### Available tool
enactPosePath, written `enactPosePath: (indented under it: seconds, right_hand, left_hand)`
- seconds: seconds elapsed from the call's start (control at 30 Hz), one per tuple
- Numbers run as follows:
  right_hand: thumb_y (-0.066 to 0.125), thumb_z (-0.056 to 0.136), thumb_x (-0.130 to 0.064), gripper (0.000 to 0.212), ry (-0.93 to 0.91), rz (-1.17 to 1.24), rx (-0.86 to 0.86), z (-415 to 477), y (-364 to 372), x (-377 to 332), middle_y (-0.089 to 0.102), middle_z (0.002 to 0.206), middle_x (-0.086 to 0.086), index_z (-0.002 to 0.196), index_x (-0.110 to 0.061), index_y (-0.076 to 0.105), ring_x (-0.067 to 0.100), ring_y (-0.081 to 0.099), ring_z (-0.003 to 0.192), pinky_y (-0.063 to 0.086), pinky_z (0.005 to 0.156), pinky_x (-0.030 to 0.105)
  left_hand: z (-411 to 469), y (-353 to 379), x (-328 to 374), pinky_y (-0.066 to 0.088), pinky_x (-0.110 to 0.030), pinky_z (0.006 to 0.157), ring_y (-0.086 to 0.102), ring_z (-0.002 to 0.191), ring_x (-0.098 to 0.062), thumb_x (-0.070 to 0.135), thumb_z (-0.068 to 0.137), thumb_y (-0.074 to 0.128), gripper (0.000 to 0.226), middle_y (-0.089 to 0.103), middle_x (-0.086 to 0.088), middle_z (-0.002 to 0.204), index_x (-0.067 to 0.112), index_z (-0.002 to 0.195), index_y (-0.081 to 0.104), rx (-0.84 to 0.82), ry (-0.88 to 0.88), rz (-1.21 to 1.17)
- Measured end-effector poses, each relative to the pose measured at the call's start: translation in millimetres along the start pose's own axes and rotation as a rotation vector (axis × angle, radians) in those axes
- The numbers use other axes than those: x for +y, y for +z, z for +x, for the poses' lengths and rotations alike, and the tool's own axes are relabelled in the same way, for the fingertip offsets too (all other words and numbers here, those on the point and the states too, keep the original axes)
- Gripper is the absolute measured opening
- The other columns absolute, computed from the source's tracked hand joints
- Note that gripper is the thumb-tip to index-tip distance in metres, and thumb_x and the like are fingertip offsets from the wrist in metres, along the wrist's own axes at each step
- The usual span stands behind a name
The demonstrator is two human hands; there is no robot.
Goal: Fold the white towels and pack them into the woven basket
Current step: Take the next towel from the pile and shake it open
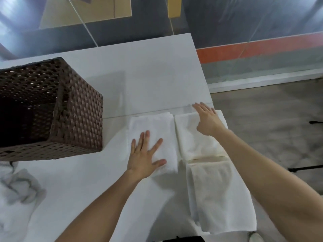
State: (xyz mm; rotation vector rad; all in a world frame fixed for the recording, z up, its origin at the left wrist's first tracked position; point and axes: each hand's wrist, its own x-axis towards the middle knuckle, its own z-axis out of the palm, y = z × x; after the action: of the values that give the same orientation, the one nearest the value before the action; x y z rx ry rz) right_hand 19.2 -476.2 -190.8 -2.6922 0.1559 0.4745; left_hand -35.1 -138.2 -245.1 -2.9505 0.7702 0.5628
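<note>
Two folded white towels lie side by side at the centre of the frame on the white bench (148, 75), their long edges just beside each other. The left hand (145, 158) rests flat on the left towel (157, 126), fingers straight and spread, palm down near that towel's near end. Its grip is open, pressing and holding nothing. The right hand (207, 119) lies on the far edge of the right towel (192, 142), fingers straight and reaching past the cloth toward the bench top. Its grip is likewise open, with nothing pinched or curled round.

A third folded towel (218, 198) lies in the lower right of the frame, its far end meeting the near end of the right towel, and it looks slightly cream beside the others. A crumpled towel (15, 189) sits in a loose heap at the lower left.

The brown woven basket (78, 119) stands at the left of the frame on the bench, open side up, well apart from the crumpled heap and near the left towel. Its inside is dark and cannot be made out. A wood-toned floor (271, 119) shows at the right.
</note>
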Motion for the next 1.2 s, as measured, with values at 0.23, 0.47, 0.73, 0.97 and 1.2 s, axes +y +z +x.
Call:
enactPosePath:
  seconds: [0.23,0.47,0.73,0.97,1.2]
  right_hand:
    - [0.076,0.054,-0.061,0.079,0.121,-0.365,-0.337,65,7,34,0.059,0.132,0.002,0.126,-0.038,0.058,0.036,0.047,0.135,0.036,0.115,0.066]
    - [0.086,0.067,-0.035,0.038,0.048,-0.151,-0.292,16,-102,-19,0.067,0.096,-0.002,0.098,-0.032,0.065,0.022,0.064,0.088,0.059,0.077,0.04]
    - [0.089,0.069,-0.038,0.043,-0.176,-0.077,-0.152,-50,-184,-95,0.065,0.087,-0.006,0.094,-0.036,0.055,0.019,0.061,0.083,0.054,0.069,0.04]
    - [0.095,0.069,-0.047,0.054,0.053,0.856,-0.068,-47,-146,-121,0.081,0.105,-0.012,0.116,-0.029,0.075,0.013,0.079,0.093,0.062,0.084,0.037]
    - [0.082,0.081,-0.059,0.058,0.381,0.825,-0.28,8,45,-103,0.078,0.111,0.0,0.12,-0.019,0.069,0.021,0.077,0.094,0.067,0.078,0.043]
  left_hand:
    - [56,-24,-12,-0.004,-0.063,0.131,-0.032,0.161,-0.03,0.101,0.085,0.018,0.097,-0.043,-0.006,0.17,0.056,0.165,-0.014,-0.066,-0.042,-0.034]
    - [56,-59,-14,0.005,-0.054,0.134,-0.007,0.167,-0.022,0.094,0.072,0.065,0.107,-0.005,0.002,0.18,0.057,0.163,0.024,-0.102,-0.058,-0.427]
    - [55,-178,3,0.033,-0.029,0.126,0.037,0.149,0.001,0.048,0.066,0.103,0.122,0.039,0.02,0.165,0.036,0.164,0.031,-0.118,0.136,-0.999]
    - [58,-261,-89,0.055,-0.039,0.094,0.073,0.111,-0.025,0.042,0.084,0.092,0.047,0.077,-0.008,0.123,0.032,0.125,0.071,0.028,-0.052,-1.275]
    - [67,-107,-89,0.056,-0.038,0.084,0.067,0.107,-0.024,0.046,0.076,0.097,0.085,0.068,-0.006,0.13,0.011,0.141,0.056,-0.116,-0.703,-1.186]
